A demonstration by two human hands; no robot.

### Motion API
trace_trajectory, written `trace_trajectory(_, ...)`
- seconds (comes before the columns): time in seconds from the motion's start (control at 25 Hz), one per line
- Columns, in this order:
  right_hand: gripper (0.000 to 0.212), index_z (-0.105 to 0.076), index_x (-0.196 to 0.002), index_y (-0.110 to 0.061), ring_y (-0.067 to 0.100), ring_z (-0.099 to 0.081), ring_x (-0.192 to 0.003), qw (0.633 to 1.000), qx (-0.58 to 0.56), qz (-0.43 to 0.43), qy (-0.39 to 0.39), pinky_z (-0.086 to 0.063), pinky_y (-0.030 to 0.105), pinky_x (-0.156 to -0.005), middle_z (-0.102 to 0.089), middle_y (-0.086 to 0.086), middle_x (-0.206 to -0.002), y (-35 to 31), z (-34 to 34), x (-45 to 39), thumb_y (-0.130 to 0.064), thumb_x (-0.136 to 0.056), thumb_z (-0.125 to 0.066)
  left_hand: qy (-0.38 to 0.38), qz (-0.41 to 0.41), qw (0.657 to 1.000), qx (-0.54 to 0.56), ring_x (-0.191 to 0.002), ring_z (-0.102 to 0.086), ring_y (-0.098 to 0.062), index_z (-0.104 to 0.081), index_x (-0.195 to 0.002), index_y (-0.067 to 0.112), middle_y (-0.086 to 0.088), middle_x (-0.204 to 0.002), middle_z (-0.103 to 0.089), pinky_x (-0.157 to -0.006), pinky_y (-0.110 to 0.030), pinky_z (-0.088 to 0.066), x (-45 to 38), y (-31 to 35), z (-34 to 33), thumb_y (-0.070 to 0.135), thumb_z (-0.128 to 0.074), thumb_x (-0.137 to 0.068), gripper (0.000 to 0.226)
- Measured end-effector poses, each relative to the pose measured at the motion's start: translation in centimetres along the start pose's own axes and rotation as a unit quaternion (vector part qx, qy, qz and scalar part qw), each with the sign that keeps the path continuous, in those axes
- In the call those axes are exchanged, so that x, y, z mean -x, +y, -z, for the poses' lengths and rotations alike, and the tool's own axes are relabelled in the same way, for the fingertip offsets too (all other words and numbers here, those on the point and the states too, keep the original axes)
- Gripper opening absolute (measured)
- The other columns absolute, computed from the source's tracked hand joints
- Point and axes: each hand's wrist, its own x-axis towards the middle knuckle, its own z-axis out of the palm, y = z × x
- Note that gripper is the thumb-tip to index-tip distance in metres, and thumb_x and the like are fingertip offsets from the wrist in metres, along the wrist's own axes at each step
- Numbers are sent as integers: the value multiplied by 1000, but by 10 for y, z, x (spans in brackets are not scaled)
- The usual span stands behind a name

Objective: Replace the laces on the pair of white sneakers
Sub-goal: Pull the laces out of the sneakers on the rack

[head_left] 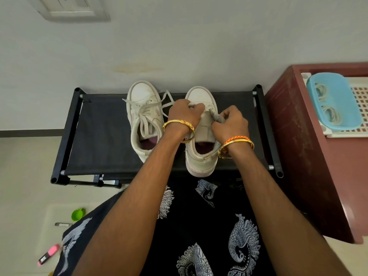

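Note:
Two white sneakers stand toes-away on a black fabric shoe rack point(95, 124). The left sneaker point(142, 108) has loosened grey-white laces point(147, 108) trailing to its right. Over the right sneaker point(201, 154) both my hands work at the lacing. My left hand point(184, 113) grips the shoe's upper by the tongue, fingers curled. My right hand point(229, 121) pinches a bunched grey lace point(218, 118) at the right eyelets. The eyelets under my hands are hidden.
To the right stands a maroon cabinet point(310, 156) bearing a white perforated tray point(360, 104) and a blue basket point(334, 100) with coiled laces inside. On the floor at lower left lie a green cup point(78, 213) and a pink object point(48, 254). A wall is right behind the rack.

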Motion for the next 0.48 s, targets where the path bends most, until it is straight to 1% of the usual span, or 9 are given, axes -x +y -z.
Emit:
trace_trajectory(0.08, 20, -49, -97, -12, 20, -54, -79, 1000, -1, -7, 0, -44, 29, -64, -49, -2, -82, 1, -1, -1, -9, -82, -62, 28, 10, 999, 37, -49, -31, -12, -37, -54, 14, 0, -52, -36, -48, -25, -27, -4, -3, 9, 19, -50, -89, 37)
trace_trajectory(0.16, 19, -49, -96, -12, 21, -56, -79, 1000, 10, -5, 5, -46, 30, -63, -49, -2, -80, 2, -3, 0, -11, -81, -62, 76, 20, 990, 113, -51, -38, -13, -41, -60, 14, 0, -56, -42, -55, -27, -37, -7, -8, 18, 18, -49, -90, 31)
trace_trajectory(0.2, 20, -50, -96, -13, 22, -56, -80, 1000, 21, 6, 10, -46, 30, -64, -49, -2, -81, 1, -4, 0, -12, -81, -62, 107, 21, 984, 140, -57, -45, -14, -45, -69, 14, -2, -65, -49, -60, -31, -45, -7, -9, 22, 18, -48, -91, 23)
trace_trajectory(0.24, 20, -51, -99, -13, 21, -55, -81, 999, 32, 30, 15, -44, 30, -65, -51, -2, -84, 0, -5, 0, -13, -82, -62, 130, 21, 978, 160, -66, -51, -16, -49, -83, 14, -5, -81, -54, -69, -37, -52, -4, -9, 26, 19, -48, -91, 10)
trace_trajectory(0.28, 22, -53, -102, -14, 20, -54, -82, 996, 44, 70, 20, -42, 29, -66, -51, 0, -89, -3, -5, -1, -14, -82, -62, 147, 20, 975, 164, -74, -53, -17, -48, -100, 15, -8, -101, -53, -77, -40, -54, -1, -8, 29, 20, -50, -90, 11)
trace_trajectory(0.36, 25, -59, -108, -15, 21, -53, -90, 983, 79, 168, 14, -42, 29, -71, -51, 5, -102, -11, -5, -7, -13, -83, -60, 134, 29, 979, 147, -90, -54, -21, -31, -133, 22, -9, -126, -35, -80, -41, -55, 3, -11, 36, 21, -55, -87, 51)
trace_trajectory(0.4, 26, -62, -110, -16, 22, -53, -96, 973, 108, 205, 2, -44, 30, -76, -51, 8, -108, -15, -4, -12, -12, -84, -60, 117, 36, 979, 163, -97, -55, -24, -19, -142, 29, -10, -134, -30, -78, -41, -56, 5, -11, 42, 18, -56, -86, 68)
trace_trajectory(0.44, 26, -64, -110, -16, 25, -51, -104, 962, 148, 230, -14, -46, 33, -83, -51, 11, -113, -16, -4, -17, -12, -85, -59, 96, 42, 975, 195, -100, -57, -26, -10, -145, 34, -11, -140, -27, -74, -41, -58, 7, -12, 47, 12, -55, -85, 78)
trace_trajectory(0.48, 26, -66, -111, -16, 27, -49, -110, 951, 191, 242, -31, -46, 36, -89, -51, 13, -116, -16, -3, -21, -13, -86, -59, 77, 40, 970, 228, -97, -59, -24, -5, -146, 38, -13, -143, -26, -68, -40, -59, 10, -14, 50, 7, -53, -85, 83)
